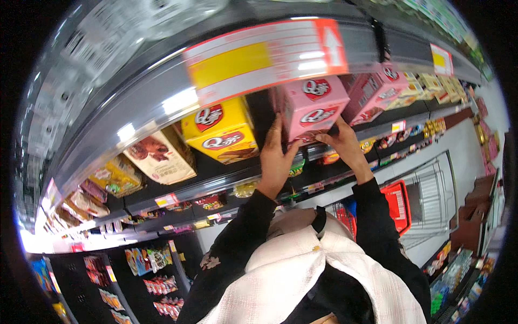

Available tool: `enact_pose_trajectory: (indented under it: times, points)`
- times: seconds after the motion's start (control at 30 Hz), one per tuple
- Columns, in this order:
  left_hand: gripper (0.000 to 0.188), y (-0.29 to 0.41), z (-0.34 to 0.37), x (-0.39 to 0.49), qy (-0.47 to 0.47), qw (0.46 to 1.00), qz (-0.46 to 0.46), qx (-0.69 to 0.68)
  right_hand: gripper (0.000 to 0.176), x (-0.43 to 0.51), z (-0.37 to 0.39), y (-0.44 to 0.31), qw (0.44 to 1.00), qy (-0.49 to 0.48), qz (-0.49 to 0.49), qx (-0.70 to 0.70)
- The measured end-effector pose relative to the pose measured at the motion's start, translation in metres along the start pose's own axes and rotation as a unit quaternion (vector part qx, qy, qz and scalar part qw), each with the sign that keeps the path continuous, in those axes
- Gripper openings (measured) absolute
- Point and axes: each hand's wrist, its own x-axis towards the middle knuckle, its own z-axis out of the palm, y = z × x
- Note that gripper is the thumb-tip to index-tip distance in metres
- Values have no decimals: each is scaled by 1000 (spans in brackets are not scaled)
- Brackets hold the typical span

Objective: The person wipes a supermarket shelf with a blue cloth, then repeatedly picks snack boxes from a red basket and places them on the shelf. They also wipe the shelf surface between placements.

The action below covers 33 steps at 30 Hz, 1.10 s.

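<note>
Both of my hands hold a pink snack box (313,107) with red oval logos, at the front of a dark store shelf (226,172). My left hand (276,156) grips the box's left side and lower front corner. On its other side, my right hand (344,143) has the thumb against the lower front and the fingers partly hidden along the right side. A yellow box (222,135) of the same style stands to the left of my left hand, with a dark gap between. Right of the held box is another pink box (374,95).
A large price sign (263,56) hangs from the shelf edge above the boxes. A cream chocolate-pictured box (160,156) stands farther left. Lower shelves carry packaged snacks (210,200). Behind at the right are a wire shopping cart (429,198) and a red basket (396,206).
</note>
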Motion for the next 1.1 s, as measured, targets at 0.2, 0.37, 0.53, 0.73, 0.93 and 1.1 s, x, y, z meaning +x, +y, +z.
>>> enact_pose_trajectory:
  times: [0.2,0.37,0.53,0.73,0.93,1.1]
  points:
    - [85,-5,6,-4,20,999,14,33,50,-3,3,7,999,-2,10,-39]
    - [84,-9,9,-6,13,1000,-3,26,50,-2,4,16,998,-23,48,20]
    - [82,-10,7,-7,-33,999,-37,24,52,-3,4,21,998,-6,49,-46]
    - [79,-9,6,-6,-34,998,-43,15,50,-5,8,11,996,12,50,-73]
    - [79,-9,3,-3,-30,999,-7,35,53,-7,10,-2,998,27,25,-52]
    - [77,-7,1,-4,-24,1000,3,12,57,-6,8,0,997,11,77,-25]
